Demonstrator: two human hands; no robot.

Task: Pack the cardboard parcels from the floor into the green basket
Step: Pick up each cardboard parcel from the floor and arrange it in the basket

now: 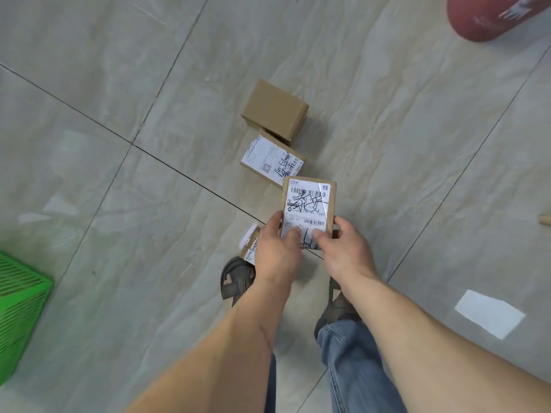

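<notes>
Here, left hand (275, 248) and right hand (343, 248) both grip 1 labelled parcel (308, 204) — above the floor (119, 114)

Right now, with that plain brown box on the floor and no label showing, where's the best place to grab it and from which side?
Probably from above, hands or fingers on its two long side faces. The plain box sits flat with its top bare and its far sides clear. Its near edge touches or overlaps the labelled box, so don't come from there.

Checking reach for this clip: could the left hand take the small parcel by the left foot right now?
Probably not yet: the left hand and right hand both grip the labelled parcel, though the small parcel lies just beneath, unobstructed.
</notes>
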